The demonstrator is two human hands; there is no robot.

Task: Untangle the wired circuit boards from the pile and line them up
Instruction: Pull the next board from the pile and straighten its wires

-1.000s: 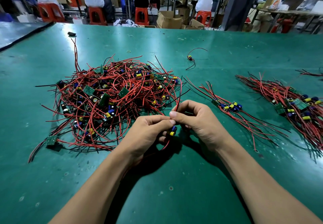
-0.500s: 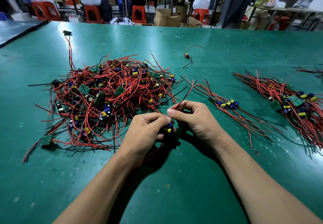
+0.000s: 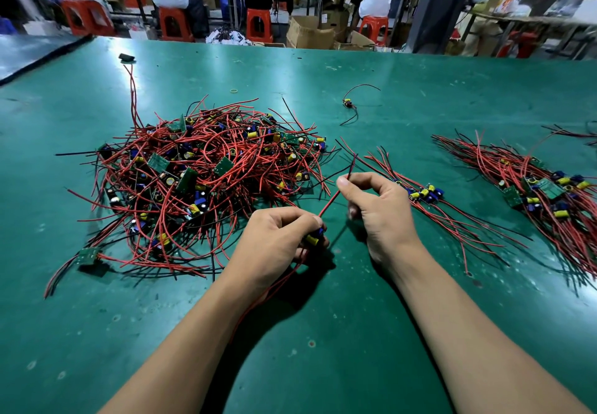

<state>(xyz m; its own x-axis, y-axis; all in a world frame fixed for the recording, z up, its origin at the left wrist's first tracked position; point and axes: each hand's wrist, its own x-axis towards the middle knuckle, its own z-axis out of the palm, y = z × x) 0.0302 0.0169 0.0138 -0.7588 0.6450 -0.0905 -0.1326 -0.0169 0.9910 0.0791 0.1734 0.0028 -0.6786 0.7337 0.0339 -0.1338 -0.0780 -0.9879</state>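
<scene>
free: near and far table (image 3: 323, 365) | blocked left: tangled pile (image 3: 206, 187) | blocked right: lined-up boards (image 3: 533, 194)

- The left hand (image 3: 277, 242) grips a small board (image 3: 315, 237) with yellow and blue parts.
- The right hand (image 3: 378, 210) pinches that board's red wire (image 3: 329, 202), drawn taut between the hands.
- A tangled pile (image 3: 206, 184) lies on the left of the green table (image 3: 323, 333).
- Two straightened bundles (image 3: 426, 194) lie on the right.
</scene>
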